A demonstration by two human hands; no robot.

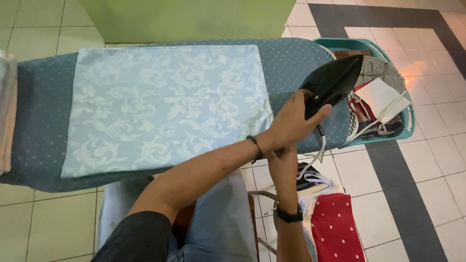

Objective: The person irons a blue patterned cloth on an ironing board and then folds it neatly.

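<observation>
1. The left hand [291, 123] wraps the handle of 1 black iron [332, 82], tilted up off the cloth, keeping its soleplate clear.
2. The right hand [283, 162], just beneath, is mostly hidden; I cannot tell its grip.
3. 1 pale blue pillowcase [165, 106] lies flat left of the hand on 1 ironing board [39, 106].
4. 1 teal basket [405, 128] sits beyond the iron.

Home laundry corner, pretty clearly. Blue padded ironing board [43, 111] on tiled floor [427, 160], teal laundry basket [407, 121] of clothes at board's far end, folded fabrics [335, 228] piled just below it.
</observation>
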